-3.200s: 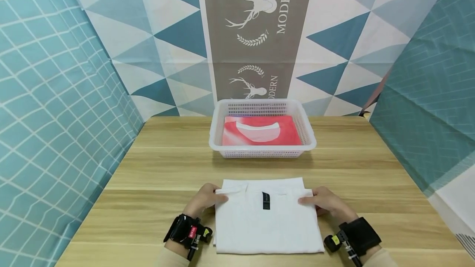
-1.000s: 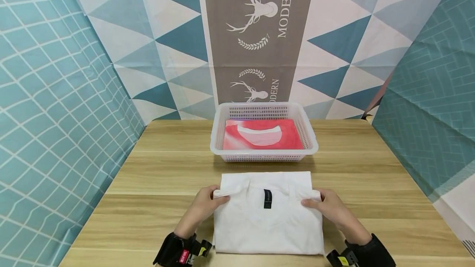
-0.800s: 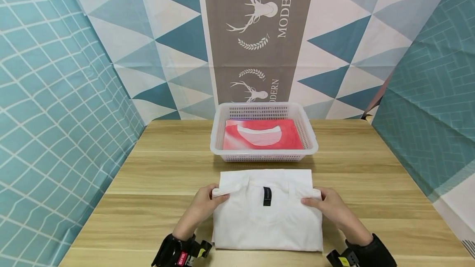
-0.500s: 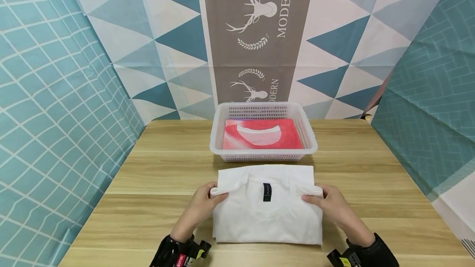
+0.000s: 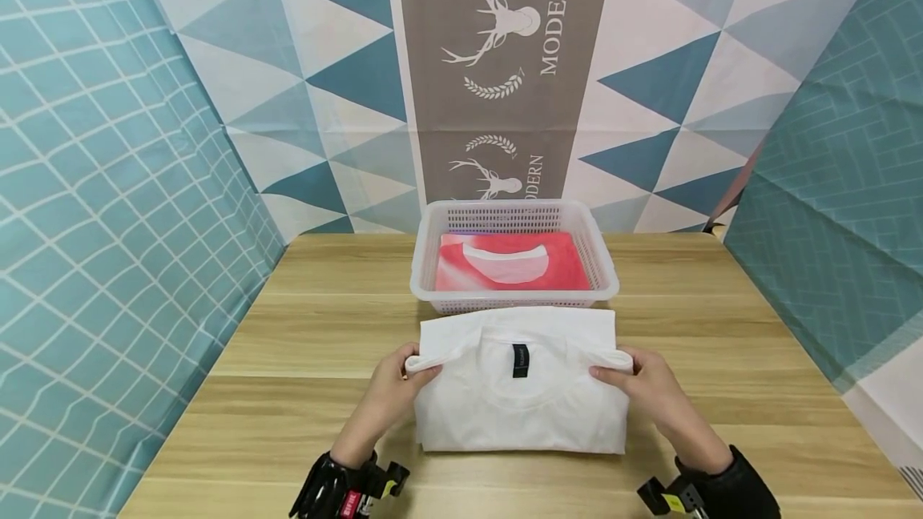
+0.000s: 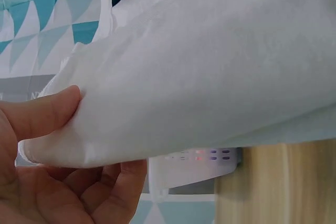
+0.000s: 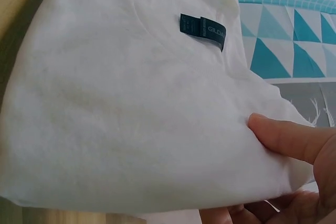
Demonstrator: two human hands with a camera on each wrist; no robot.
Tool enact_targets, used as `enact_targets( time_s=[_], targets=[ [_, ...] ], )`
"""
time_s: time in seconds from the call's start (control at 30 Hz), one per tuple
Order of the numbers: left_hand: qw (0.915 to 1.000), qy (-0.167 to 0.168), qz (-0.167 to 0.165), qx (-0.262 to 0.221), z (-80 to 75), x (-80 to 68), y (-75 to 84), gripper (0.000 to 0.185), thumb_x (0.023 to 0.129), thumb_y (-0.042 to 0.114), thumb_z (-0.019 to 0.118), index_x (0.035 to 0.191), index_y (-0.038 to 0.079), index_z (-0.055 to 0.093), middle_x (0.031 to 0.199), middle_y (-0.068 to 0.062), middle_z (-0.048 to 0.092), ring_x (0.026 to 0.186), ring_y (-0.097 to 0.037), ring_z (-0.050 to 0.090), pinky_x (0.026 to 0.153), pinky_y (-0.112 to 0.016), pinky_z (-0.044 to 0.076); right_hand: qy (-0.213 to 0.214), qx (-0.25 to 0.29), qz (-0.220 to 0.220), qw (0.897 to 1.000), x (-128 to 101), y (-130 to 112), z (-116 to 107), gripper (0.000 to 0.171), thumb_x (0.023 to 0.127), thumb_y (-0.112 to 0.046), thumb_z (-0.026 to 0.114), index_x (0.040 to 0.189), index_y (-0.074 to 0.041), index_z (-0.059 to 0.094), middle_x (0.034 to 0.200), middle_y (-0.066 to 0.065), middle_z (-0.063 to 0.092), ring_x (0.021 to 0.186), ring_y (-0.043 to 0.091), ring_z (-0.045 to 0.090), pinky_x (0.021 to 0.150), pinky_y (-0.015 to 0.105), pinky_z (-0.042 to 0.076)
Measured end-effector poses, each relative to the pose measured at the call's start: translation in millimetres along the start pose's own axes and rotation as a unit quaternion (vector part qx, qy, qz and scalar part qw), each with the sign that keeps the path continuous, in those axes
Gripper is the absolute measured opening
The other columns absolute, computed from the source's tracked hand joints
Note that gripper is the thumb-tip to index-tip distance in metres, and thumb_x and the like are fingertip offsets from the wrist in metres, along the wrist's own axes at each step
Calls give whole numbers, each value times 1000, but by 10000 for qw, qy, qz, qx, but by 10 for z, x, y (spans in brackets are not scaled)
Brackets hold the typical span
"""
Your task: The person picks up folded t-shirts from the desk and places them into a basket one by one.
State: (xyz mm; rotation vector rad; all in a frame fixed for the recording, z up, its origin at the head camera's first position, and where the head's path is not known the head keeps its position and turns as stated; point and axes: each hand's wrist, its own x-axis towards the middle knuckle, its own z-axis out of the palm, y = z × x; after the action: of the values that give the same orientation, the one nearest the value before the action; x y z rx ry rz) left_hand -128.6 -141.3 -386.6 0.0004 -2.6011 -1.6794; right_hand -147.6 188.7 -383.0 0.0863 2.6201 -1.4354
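Note:
A folded white T-shirt [image 5: 519, 391] with a dark neck label [image 5: 520, 360] is lifted off the wooden table [image 5: 303, 327], its far edge near the basket's front rim. My left hand [image 5: 395, 381] grips its left side, thumb on top and fingers underneath; the left wrist view shows that pinch on the white T-shirt [image 6: 199, 72]. My right hand [image 5: 638, 383] grips the right side the same way, and the right wrist view shows its thumb on the white T-shirt [image 7: 131, 103] beside the neck label [image 7: 203, 29].
A white plastic basket [image 5: 513, 295] stands at the back middle of the table and holds a folded red garment [image 5: 512, 264]. Patterned blue and white panels wall in the table on the left, back and right.
Both hands have lifted the folded white T-shirt and carried it away from me toward the basket; its far edge now reaches the basket's front rim.

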Motion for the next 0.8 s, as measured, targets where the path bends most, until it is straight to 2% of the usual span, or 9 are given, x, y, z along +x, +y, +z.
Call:
enact_targets(
  time_s=[0.1, 0.4, 0.6, 0.7, 0.8],
  targets=[
    [9998, 89, 150, 62, -16, 12, 26, 19, 84, 2, 69, 101, -6, 64, 95, -17, 69, 79, -8, 55, 65, -16, 45, 77, -31, -45, 10000, 11, -26, -7, 46, 84, -18, 73, 122, 6, 61, 115, 20, 69, 83, 2, 56, 71, 19, 47],
    [9994, 177, 210, 219, -75, 73, 92, 17, 85, 4, 69, 100, -4, 65, 95, -16, 69, 78, -9, 54, 66, -18, 45, 175, 87, -145, 9997, 41, -103, -41, 44, 85, -18, 73, 119, 7, 62, 108, 16, 69, 78, 0, 55, 69, 18, 48],
    [9989, 232, 328, 227, -129, 114, 194, 18, 85, 6, 70, 101, -2, 66, 97, -16, 69, 77, -7, 53, 65, -16, 45, 275, -37, -185, 9994, 40, -178, -108, 46, 85, -21, 73, 121, 5, 61, 115, 19, 68, 80, -1, 55, 71, 19, 47],
    [9983, 277, 455, 254, -156, 142, 226, 19, 85, 8, 70, 101, -2, 67, 99, -17, 70, 78, -8, 55, 65, -17, 47, 305, -107, -201, 9993, 52, -222, -142, 48, 85, -24, 73, 123, 4, 61, 118, 20, 67, 82, 1, 55, 72, 20, 47],
    [9958, 353, 781, 305, -189, 168, 245, 19, 85, 10, 71, 98, -3, 66, 97, -18, 70, 80, -10, 57, 66, -20, 50, 327, -92, -294, 9990, 74, -264, -169, 49, 86, -24, 72, 124, 4, 60, 120, 21, 66, 83, 1, 55, 73, 22, 47]
  ],
)
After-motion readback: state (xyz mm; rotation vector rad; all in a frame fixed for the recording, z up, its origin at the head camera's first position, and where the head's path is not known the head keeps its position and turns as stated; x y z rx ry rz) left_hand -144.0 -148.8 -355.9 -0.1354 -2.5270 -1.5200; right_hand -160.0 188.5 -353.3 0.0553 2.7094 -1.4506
